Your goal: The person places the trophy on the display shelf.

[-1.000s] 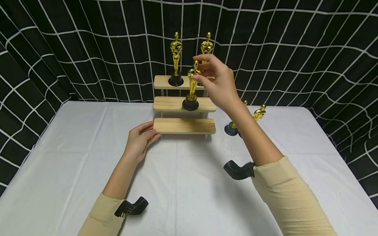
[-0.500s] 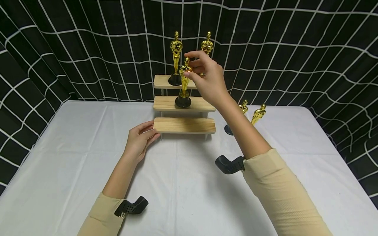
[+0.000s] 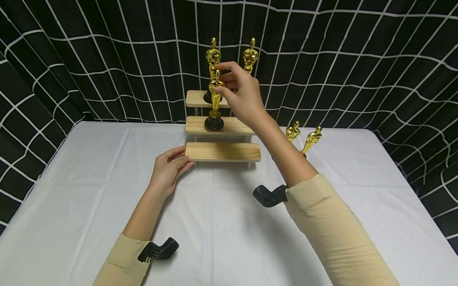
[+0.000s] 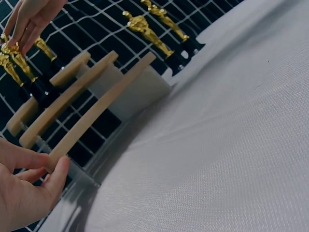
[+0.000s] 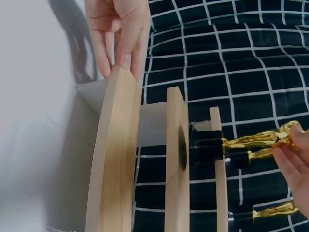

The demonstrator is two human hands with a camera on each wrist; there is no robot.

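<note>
My right hand (image 3: 244, 94) pinches a gold statuette trophy (image 3: 215, 104) by its upper body between thumb and fingers. The trophy is upright, its round black base (image 5: 205, 144) at the left part of the middle tier; in the right wrist view a dark shadow lies on the wood beside it, and contact is hard to tell. My left hand (image 3: 169, 170) grips the left end of the lowest tier of a three-step wooden display stand (image 3: 223, 151), thumb and fingers on the board in the left wrist view (image 4: 53, 164).
Two like trophies stand on the top tier, the left trophy (image 3: 213, 55) partly behind the held one, the right trophy (image 3: 250, 55) partly behind my hand. Two more trophies (image 3: 312, 139) are on the white-clothed table (image 3: 340, 222) at right, partly hidden by my forearm. A black gridded curtain (image 3: 125, 59) hangs behind.
My right hand has moved left with the trophy, from the middle tier's centre to its left part. My left hand has stayed on the lowest tier's end.
</note>
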